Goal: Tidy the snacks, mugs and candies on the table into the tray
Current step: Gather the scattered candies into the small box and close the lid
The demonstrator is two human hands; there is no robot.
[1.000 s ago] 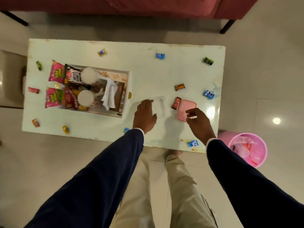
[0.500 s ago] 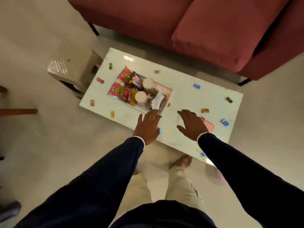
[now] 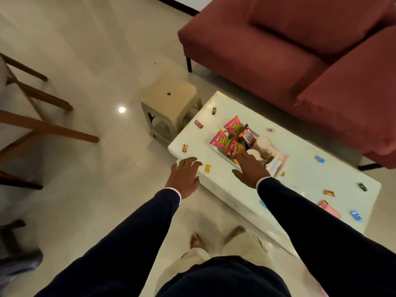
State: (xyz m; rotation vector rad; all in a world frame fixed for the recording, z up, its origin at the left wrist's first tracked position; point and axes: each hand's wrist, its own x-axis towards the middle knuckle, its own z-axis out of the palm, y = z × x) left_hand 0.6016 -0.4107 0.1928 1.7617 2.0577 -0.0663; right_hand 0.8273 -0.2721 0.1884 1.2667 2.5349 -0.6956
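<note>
Both hands spread, empty: left hand (image 3: 184, 177) over table (image 3: 304, 179) corner, right hand (image 3: 250, 169) at tray (image 3: 284, 161) edge

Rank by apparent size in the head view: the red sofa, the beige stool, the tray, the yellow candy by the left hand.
1. red sofa
2. beige stool
3. tray, though partly covered by snacks and the right hand
4. yellow candy, beside the left hand

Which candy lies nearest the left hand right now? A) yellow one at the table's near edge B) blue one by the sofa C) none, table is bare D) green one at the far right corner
A: the yellow candy lies just beside the open left hand.
</note>
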